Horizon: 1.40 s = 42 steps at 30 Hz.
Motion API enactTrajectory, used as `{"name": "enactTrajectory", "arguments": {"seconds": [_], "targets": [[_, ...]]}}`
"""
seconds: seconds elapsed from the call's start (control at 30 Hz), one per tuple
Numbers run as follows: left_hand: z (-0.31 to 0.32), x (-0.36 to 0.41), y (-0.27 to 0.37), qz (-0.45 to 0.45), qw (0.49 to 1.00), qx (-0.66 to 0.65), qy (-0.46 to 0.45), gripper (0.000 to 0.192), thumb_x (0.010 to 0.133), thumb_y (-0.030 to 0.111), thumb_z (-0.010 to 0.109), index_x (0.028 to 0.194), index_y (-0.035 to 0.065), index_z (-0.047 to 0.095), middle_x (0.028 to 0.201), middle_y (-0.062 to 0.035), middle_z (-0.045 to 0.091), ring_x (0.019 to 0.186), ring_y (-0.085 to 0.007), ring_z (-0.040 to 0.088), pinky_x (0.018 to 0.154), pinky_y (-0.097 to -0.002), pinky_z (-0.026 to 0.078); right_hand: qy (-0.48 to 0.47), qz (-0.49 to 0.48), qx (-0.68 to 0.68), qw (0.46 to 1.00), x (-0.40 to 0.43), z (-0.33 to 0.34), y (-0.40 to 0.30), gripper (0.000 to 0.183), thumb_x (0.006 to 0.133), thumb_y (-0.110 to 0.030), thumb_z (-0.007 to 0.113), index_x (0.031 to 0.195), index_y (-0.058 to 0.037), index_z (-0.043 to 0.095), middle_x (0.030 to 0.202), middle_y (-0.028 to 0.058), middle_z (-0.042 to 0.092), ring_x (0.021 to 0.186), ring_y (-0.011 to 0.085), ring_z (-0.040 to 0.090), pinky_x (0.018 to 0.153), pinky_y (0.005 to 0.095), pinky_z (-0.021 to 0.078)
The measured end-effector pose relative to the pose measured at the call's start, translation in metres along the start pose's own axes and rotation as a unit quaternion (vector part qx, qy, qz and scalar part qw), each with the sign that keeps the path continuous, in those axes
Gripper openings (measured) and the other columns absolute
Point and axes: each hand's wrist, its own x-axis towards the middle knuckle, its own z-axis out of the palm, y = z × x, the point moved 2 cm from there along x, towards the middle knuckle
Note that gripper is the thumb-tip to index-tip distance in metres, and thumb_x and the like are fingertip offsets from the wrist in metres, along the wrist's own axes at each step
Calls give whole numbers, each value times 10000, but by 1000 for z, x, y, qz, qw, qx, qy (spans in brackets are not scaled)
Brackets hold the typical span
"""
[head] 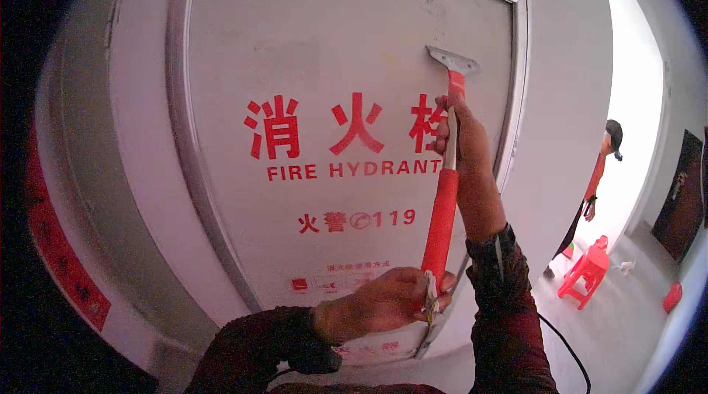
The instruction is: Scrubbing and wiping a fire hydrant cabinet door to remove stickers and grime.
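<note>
Before me is a pale fire hydrant cabinet door bearing large red writing. A long-handled scraper with a red grip stands tilted across its right side. My right hand grips the upper shaft, just below the head. The scraper's metal blade is at the upper right of the door; whether it touches the surface I cannot tell. Around the lower end of the red grip, my left hand is closed. A small crumpled scrap shows at its fingers, partly hidden.
A metal frame borders the door. To the right, a person in a dark cap stands partly behind the wall edge. A red plastic stool is on the floor near them. A black cable runs along the lower right.
</note>
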Motion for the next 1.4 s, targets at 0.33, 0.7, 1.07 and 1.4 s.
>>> {"name": "enactTrajectory", "arguments": {"seconds": [0.33, 0.7, 1.07, 1.4], "targets": [[-31, 37, -3, 52, 971, 196, 124, 181, 815, 191, 609, 828, 12, 584, 973, -49, 433, 867, -169, 458, 615, -236, 373, -32, 7, 9, 999, 20, -34, 2, 398, 894, -367, 462, 1032, -1, 535, 505, -14, 437, 404, 85, 416, 398, 218, 360], [-7, 71, 49, 118, 986, 117, 1, 258, 780, 268, 650, 863, 40, 563, 942, -40, 459, 815, -155, 455, 549, -211, 360, -27, -42, -47, 998, 78, -18, -31, 401, 863, -399, 495, 1009, -31, 563, 552, -7, 459, 437, 93, 437, 422, 226, 367], [13, 59, 22, 75, 991, 79, 78, 375, 684, 279, 698, 869, 54, 462, 804, -24, 411, 707, -135, 446, 522, -207, 362, -24, -21, -65, 997, 56, -25, -25, 455, 862, -435, 479, 1025, -19, 570, 517, -13, 450, 405, 92, 430, 393, 224, 349], [18, 82, 19, 71, 980, 148, 114, 271, 812, 251, 604, 951, 30, 529, 943, -41, 468, 829, -151, 479, 569, -233, 364, -43, -9, -118, 992, 91, -47, -21, 464, 852, -428, 500, 1023, -1, 562, 526, -13, 450, 413, 87, 426, 424, 221, 364]]}}
